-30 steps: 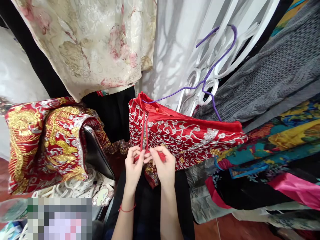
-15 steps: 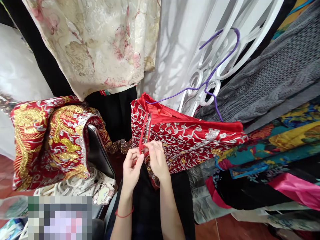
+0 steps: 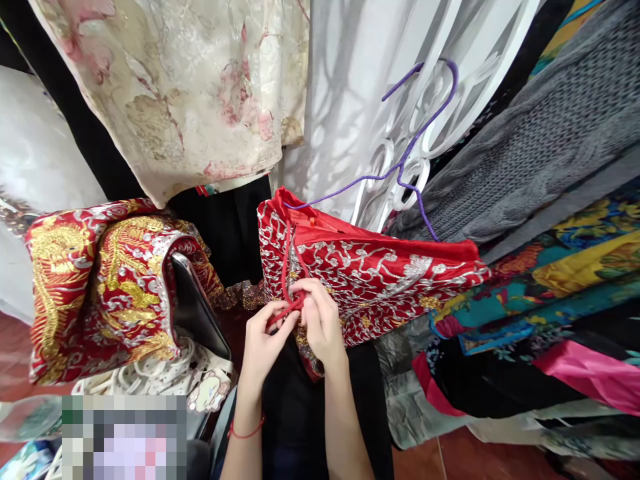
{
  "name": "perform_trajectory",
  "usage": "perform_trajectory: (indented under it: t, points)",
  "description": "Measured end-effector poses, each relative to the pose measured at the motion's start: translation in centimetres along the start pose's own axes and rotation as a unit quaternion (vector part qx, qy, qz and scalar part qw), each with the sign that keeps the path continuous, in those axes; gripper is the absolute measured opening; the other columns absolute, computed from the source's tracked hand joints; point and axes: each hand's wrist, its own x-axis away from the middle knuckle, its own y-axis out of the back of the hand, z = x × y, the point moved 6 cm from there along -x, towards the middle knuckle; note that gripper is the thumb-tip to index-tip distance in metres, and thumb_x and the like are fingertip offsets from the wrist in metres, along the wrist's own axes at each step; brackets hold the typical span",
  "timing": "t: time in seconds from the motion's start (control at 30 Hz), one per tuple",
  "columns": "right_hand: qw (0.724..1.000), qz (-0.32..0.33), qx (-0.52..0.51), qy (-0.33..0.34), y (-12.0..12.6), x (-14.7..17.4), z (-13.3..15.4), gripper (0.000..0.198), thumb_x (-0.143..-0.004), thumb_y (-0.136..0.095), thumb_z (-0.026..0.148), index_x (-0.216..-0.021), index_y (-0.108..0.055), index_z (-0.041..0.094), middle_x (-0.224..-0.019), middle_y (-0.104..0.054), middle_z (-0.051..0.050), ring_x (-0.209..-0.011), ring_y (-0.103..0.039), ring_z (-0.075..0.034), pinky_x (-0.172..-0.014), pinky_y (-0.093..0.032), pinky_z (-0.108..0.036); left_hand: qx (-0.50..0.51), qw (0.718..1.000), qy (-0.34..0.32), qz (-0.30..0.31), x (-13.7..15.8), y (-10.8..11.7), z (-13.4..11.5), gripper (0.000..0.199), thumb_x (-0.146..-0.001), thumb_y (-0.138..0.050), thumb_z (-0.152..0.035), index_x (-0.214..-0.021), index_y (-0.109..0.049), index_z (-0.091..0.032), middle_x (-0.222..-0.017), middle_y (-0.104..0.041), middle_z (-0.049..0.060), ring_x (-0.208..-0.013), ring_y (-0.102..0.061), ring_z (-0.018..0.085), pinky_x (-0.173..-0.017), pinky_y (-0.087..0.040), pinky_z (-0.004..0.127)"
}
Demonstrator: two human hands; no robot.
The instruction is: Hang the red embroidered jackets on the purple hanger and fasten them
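A red skirt (image 3: 370, 280) with silver and gold embroidery hangs in front of me from a purple hanger (image 3: 404, 160). Two strands of red cord (image 3: 285, 263) run down from its waistband to my fingers. My left hand (image 3: 267, 337) pinches the cord from the left, a strand lying over its fingers. Close beside it, my right hand (image 3: 320, 320) grips the same cord with thumb and bent fingers. Between the hands the strands cross in a loop or knot; its exact form is hidden by the fingertips.
A folded red and gold embroidered garment (image 3: 130, 280) lies on the left, with a dark flat case (image 3: 197, 300) against it. Cream floral cloth (image 3: 200, 87) hangs above. White scrolled metalwork (image 3: 430, 133) stands behind the hanger. Grey knitwear (image 3: 530, 133) and colourful clothes hang at right.
The cord has gone from a tight pinch at one point to crossed, looser strands between my hands. My right hand has shifted slightly right and down. The view has moved a little.
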Motion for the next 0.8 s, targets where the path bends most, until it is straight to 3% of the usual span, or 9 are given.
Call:
perform_trajectory:
  t: [0.07,0.13,0.2,0.27,0.37,0.53,0.63,0.7,0.8]
  points:
    - [0.997,-0.064,-0.047,-0.018,0.7,0.4,-0.8,0.029,-0.102,-0.037,0.032,-0.118,-0.058,0.023,-0.121,-0.061,-0.009,-0.059,-0.055,-0.009,-0.067,-0.049,-0.032,-0.006,1.0,0.01,0.012,0.0,-0.3,0.2,0.024,-0.086,-0.07,-0.04,-0.087,-0.071,-0.016,-0.082,-0.068,0.003,-0.072,-0.063,0.012,-0.069,-0.054,0.02]
    - [0.986,-0.127,-0.093,-0.054,1.3,0.9,-2.0,0.027,-0.1,-0.037,0.03,-0.116,-0.058,0.023,-0.118,-0.062,-0.007,-0.055,-0.052,-0.007,-0.064,-0.05,-0.031,-0.003,1.0,0.016,0.012,0.1,-0.5,0.2,0.025,-0.087,-0.069,-0.041,-0.085,-0.07,-0.016,-0.08,-0.068,0.003,-0.072,-0.062,0.012,-0.067,-0.052,0.019]
    - [0.974,-0.149,-0.135,-0.102,1.3,1.1,-3.5,0.023,-0.096,-0.041,0.025,-0.112,-0.057,0.024,-0.112,-0.064,-0.005,-0.053,-0.049,-0.006,-0.058,-0.048,-0.027,-0.007,1.0,0.016,0.01,0.1,-0.7,0.1,0.026,-0.087,-0.068,-0.042,-0.084,-0.07,-0.016,-0.078,-0.066,0.001,-0.07,-0.06,0.011,-0.064,-0.05,0.018]
    - [0.966,-0.113,-0.18,-0.145,0.6,1.1,-4.8,0.032,-0.089,-0.047,0.019,-0.119,-0.055,0.026,-0.122,-0.063,-0.006,-0.052,-0.046,-0.004,-0.053,-0.044,-0.024,-0.018,1.0,0.008,0.013,0.0,-0.8,0.0,0.026,-0.089,-0.067,-0.041,-0.083,-0.069,-0.017,-0.077,-0.065,0.001,-0.068,-0.057,0.01,-0.063,-0.047,0.018]
    - [0.947,-0.008,-0.269,-0.175,-1.4,0.8,-6.0,0.055,-0.084,-0.055,0.019,-0.137,-0.045,0.031,-0.14,-0.056,-0.009,-0.055,-0.049,-0.003,-0.049,-0.044,-0.021,-0.022,1.0,-0.007,0.02,-0.1,-0.8,-0.3,0.026,-0.092,-0.062,-0.041,-0.085,-0.067,-0.017,-0.078,-0.067,0.001,-0.069,-0.058,0.011,-0.066,-0.047,0.019]
    - [0.926,0.093,-0.312,-0.194,-2.9,0.7,-6.6,0.042,-0.087,-0.064,0.034,-0.128,-0.052,0.029,-0.108,-0.066,-0.004,-0.064,-0.058,-0.008,-0.049,-0.044,-0.019,-0.052,0.998,-0.03,0.014,-0.1,-0.3,-0.9,0.029,-0.097,-0.055,-0.041,-0.084,-0.065,-0.017,-0.072,-0.064,-0.001,-0.061,-0.052,0.009,-0.062,-0.043,0.021]
    - [0.938,0.115,-0.258,-0.203,-2.0,1.1,-6.7,0.022,-0.092,-0.061,0.04,-0.107,-0.064,0.024,-0.09,-0.066,0.0,-0.051,-0.05,-0.005,-0.05,-0.043,-0.02,-0.073,0.996,-0.042,0.023,-0.7,-0.2,-1.8,0.03,-0.098,-0.053,-0.041,-0.086,-0.065,-0.017,-0.071,-0.061,-0.001,-0.061,-0.05,0.009,-0.061,-0.041,0.022]
    - [0.952,0.099,-0.21,-0.202,-0.5,1.3,-7.1,0.024,-0.095,-0.057,0.043,-0.096,-0.067,0.021,-0.081,-0.064,0.001,-0.048,-0.049,-0.005,-0.051,-0.043,-0.021,-0.071,0.996,-0.054,0.026,-2.0,-0.1,-2.9,0.03,-0.099,-0.052,-0.042,-0.086,-0.064,-0.018,-0.07,-0.057,-0.002,-0.061,-0.048,0.009,-0.061,-0.04,0.022]
    - [0.967,0.043,-0.147,-0.205,2.1,1.5,-7.8,0.03,-0.096,-0.055,0.046,-0.093,-0.068,0.02,-0.08,-0.065,0.0,-0.046,-0.05,-0.005,-0.047,-0.042,-0.021,-0.033,0.994,-0.099,0.019,-5.5,0.4,-5.9,0.031,-0.098,-0.054,-0.045,-0.082,-0.061,-0.019,-0.067,-0.052,-0.003,-0.06,-0.046,0.009,-0.058,-0.038,0.022]
